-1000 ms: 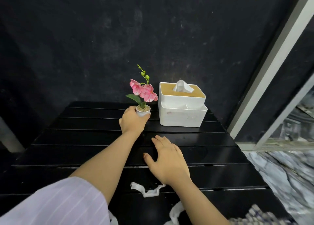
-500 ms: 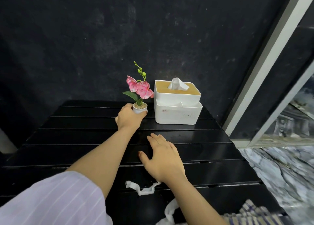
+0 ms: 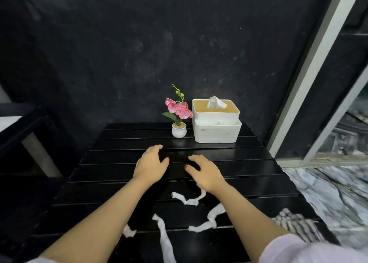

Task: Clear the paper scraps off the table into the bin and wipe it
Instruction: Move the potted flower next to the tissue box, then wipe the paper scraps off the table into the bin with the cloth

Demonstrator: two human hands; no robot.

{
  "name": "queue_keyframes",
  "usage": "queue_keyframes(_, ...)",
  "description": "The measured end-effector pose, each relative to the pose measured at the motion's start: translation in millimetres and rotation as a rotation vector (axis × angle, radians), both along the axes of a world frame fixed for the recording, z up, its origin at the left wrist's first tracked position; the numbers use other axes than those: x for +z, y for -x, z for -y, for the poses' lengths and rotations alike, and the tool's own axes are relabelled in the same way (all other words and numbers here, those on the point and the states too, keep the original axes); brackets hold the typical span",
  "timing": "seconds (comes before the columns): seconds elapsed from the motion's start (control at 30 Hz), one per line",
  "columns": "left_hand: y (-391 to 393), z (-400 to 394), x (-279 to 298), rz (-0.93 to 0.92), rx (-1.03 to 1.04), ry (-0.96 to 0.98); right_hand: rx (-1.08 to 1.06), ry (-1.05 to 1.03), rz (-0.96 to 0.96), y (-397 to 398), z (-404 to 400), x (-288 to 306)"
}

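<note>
Near the tissue box [image 3: 216, 121], on its front side, both hands lie empty, left hand [image 3: 150, 164] and right hand [image 3: 205, 172] with fingers loosely spread. Scraps [image 3: 187, 200] remain on the table [image 3: 258, 173] nearer the person; no bin visible. Cloth [image 3: 298, 226] untouched, so clearing and wiping look undone.
</note>
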State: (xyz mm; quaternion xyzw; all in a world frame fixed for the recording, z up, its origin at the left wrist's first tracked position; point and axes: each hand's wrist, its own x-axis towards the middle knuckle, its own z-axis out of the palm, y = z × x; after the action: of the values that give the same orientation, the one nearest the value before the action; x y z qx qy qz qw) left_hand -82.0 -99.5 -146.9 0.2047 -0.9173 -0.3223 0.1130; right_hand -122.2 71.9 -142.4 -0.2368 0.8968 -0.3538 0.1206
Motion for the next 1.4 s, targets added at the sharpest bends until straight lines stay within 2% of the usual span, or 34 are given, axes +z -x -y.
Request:
queue_keyframes(0.1, -47.1, 8.1, 8.5, 0.053, -0.049, 0.072, -0.046, 0.069, 0.066, -21.0, -17.2, 9.7)
queue_keyframes(0.27, -122.8, 18.4, 22.2, 0.102, -0.044, 0.106, -0.111, 0.068, 0.085, -68.9, -59.9, 23.4)
queue_keyframes(0.5, -213.4, 22.6, 28.9, 0.128, -0.007, 0.136, -0.133, -0.129, -0.047, -126.8, -117.6, 38.8)
queue_keyframes(0.7, -269.2, 24.2, 20.9, 0.163, 0.031, 0.165, -0.126, -0.208, -0.103, -163.3, -153.1, 33.2)
queue_keyframes(0.9, -298.9, 29.6, 10.9, 0.169, 0.064, 0.19, -0.075, -0.315, -0.094, -177.9, -166.0, 25.5)
queue_keyframes(1.07, -304.1, 30.6, 1.5, 0.147, 0.046, 0.223, -0.137, -0.251, -0.191, -163.8, -182.2, 28.8)
queue_keyframes(1.17, -303.0, 30.5, 0.2, 0.129, 0.057, 0.231, -0.212, -0.388, -0.267, -153.2, -203.8, 26.8)
queue_keyframes(1.23, -302.7, 30.1, -0.5, 0.124, 0.062, 0.24, -0.197, -0.489, -0.218, -150.8, -213.6, 17.1)
queue_keyframes(1.4, -302.0, 29.4, -2.5, 0.123, 0.07, 0.255, -0.194, -0.533, -0.216, -152.1, -205.1, -0.9)
